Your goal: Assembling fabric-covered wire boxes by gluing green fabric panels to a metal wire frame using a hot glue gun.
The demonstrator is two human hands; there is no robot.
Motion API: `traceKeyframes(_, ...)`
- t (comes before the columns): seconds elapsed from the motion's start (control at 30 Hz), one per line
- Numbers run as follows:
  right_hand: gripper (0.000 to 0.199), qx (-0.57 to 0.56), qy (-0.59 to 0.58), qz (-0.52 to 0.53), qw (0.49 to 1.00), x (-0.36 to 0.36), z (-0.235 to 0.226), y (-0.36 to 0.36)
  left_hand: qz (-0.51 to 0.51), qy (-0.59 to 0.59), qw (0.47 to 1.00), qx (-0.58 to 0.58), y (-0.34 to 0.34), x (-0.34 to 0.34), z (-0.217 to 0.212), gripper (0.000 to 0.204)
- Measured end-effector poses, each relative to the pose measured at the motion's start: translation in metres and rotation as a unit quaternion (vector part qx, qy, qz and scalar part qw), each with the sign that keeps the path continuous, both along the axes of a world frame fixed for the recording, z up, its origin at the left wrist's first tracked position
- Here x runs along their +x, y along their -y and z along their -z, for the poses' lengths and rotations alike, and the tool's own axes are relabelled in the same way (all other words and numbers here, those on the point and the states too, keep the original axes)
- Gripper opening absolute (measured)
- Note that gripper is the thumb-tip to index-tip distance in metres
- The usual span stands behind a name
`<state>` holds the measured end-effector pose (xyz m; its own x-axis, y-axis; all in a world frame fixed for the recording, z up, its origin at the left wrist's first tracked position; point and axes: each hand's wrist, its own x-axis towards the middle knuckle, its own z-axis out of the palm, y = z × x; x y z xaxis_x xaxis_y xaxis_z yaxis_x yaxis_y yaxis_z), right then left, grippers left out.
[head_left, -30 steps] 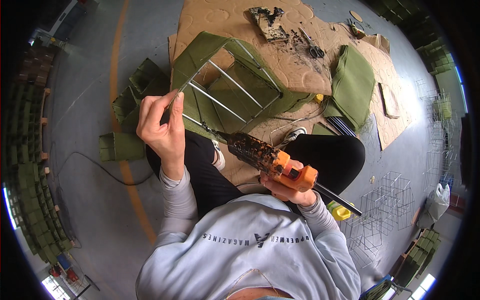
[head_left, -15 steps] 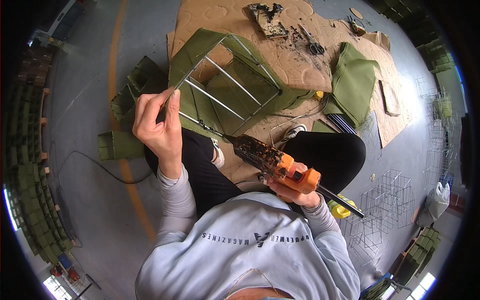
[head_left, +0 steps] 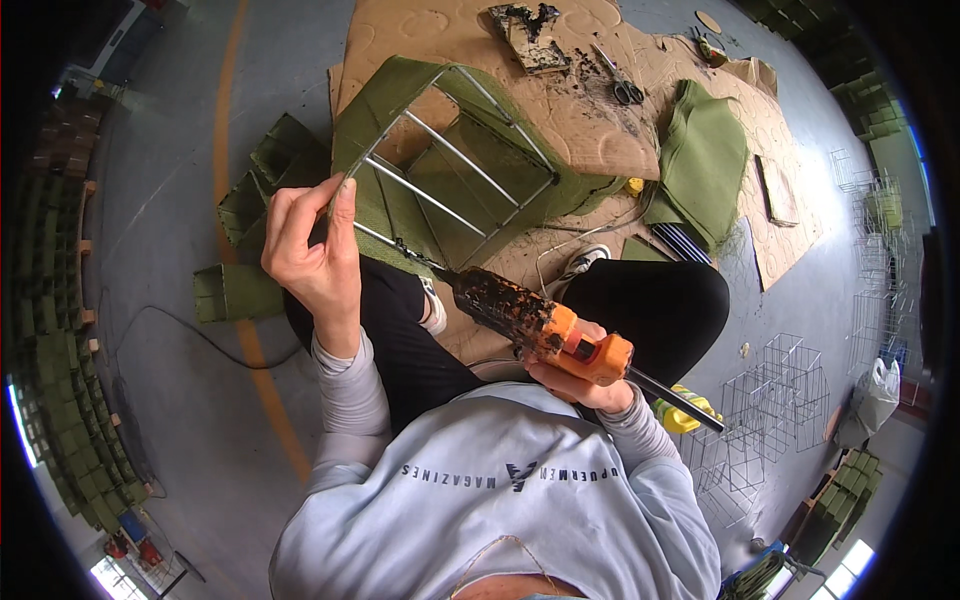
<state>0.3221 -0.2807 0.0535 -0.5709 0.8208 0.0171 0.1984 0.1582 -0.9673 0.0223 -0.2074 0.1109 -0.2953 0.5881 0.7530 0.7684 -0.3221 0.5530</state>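
Note:
In my right hand (head_left: 578, 385) is an orange hot glue gun (head_left: 563, 338), its front crusted with dark glue and a black glue stick (head_left: 682, 402) poking out behind. Its nozzle reaches the near edge of a box-shaped wire frame (head_left: 440, 192) covered in green felt-like fabric (head_left: 383, 112). Dark glue shows on the wire by the nozzle. My left hand (head_left: 315, 250) pinches the fabric and frame edge at the near left corner between thumb and fingers. The box lies tilted, its barred face toward me.
Stained cardboard (head_left: 620, 150) covers the floor ahead, bearing scissors (head_left: 627, 90) and a glue-smeared block (head_left: 530, 40). Folded green fabric (head_left: 700, 165) lies to the right. Several green boxes (head_left: 238, 292) sit at the left, near a cable (head_left: 190, 325). Bare wire frames (head_left: 770, 400) stand at the right.
My right hand and the glue gun have shifted slightly left, the nozzle moving a little along the edge. The left hand keeps its pinch; the view has shifted slightly.

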Motion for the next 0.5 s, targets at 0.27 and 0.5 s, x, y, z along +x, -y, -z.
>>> traceKeyframes(0.27, 0.034, 0.096, 0.061, -0.029, 0.993, 0.004, 0.006, -0.002, -0.003, 0.029, 1.0, -0.008, 0.0, 0.002, -0.001, 0.009)
traceKeyframes(0.5, 0.032, -0.019, 0.011, 0.011, 1.0, 0.009, 0.0, 0.002, 0.003, 0.018, 1.0, -0.002, 0.0, 0.0, 0.0, 0.009)
